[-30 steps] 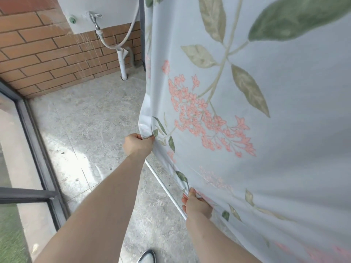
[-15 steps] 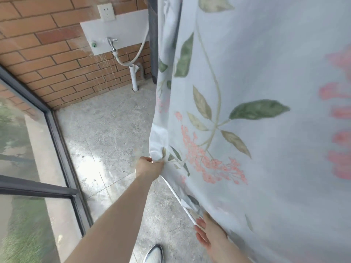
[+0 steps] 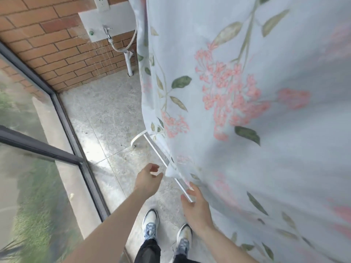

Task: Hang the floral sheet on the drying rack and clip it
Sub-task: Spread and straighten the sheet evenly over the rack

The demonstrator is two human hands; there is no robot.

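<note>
The sheet (image 3: pixel 256 111) is hanging on the right, draping over the rack's rail (image 3: pixel 159 154). The wall (image 3: pixel 47 44) with a tap (image 3: pixel 107 31) is standing behind it to the left, and the window (image 3: pixel 28 168) is running along the left. Both shoes (image 3: pixel 150 224) are standing on the floor (image 3: pixel 106 118) below the rail.

Bright, even daylight fills the view, coming through the glass (image 3: pixel 28 177) on the left. It leaves pale glare patches on the floor (image 3: pixel 106 118) and soft shadows under the sheet (image 3: pixel 256 130). Motion blur smears the grass behind the glass and the sheet's lower right. Wide-angle distortion bends the frame (image 3: pixel 72 130) and the wall (image 3: pixel 47 44) at the edges. The centre stays fairly sharp.
</note>
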